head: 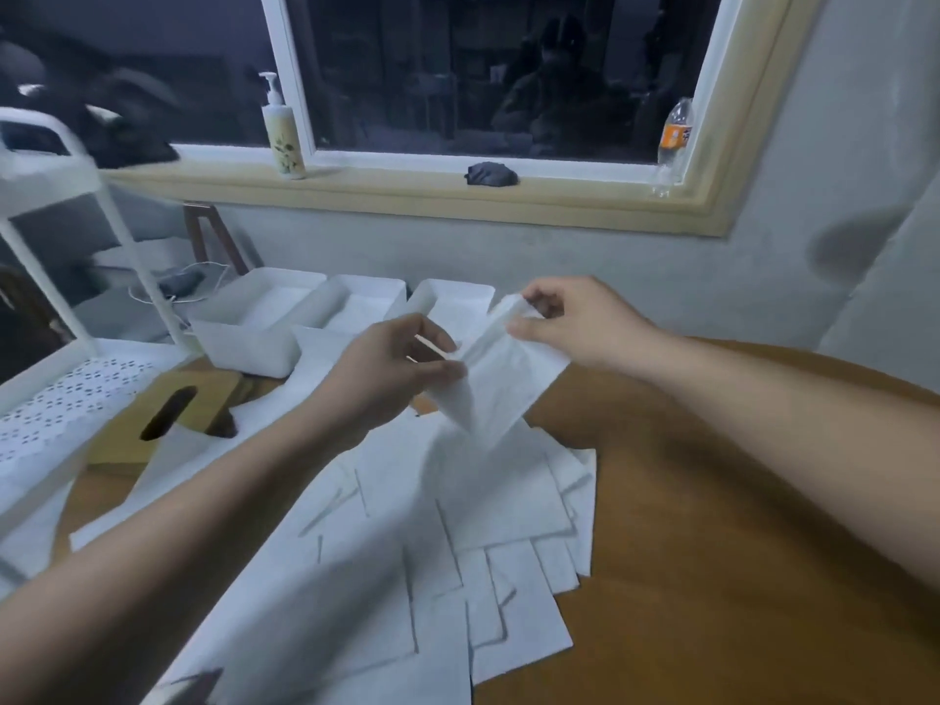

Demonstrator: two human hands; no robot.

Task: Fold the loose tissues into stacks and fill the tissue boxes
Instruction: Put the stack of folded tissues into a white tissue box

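Observation:
I hold one white tissue (501, 379) up above the table between both hands. My left hand (391, 371) pinches its left edge. My right hand (575, 318) pinches its upper right corner. The tissue hangs slack and partly folded. Below it a wide heap of loose white tissues (407, 552) lies spread over the brown table (712, 577). Three open white boxes (244, 343) stand in a row at the table's far edge, each with white tissue inside. A wooden tissue-box lid (168, 414) with a dark oval slot lies to the left.
A white metal cart (61, 399) with a perforated shelf stands at the left. On the windowsill are a pump bottle (282, 139), a dark crumpled object (491, 174) and a plastic bottle (674, 139). A grey wall rises behind the table.

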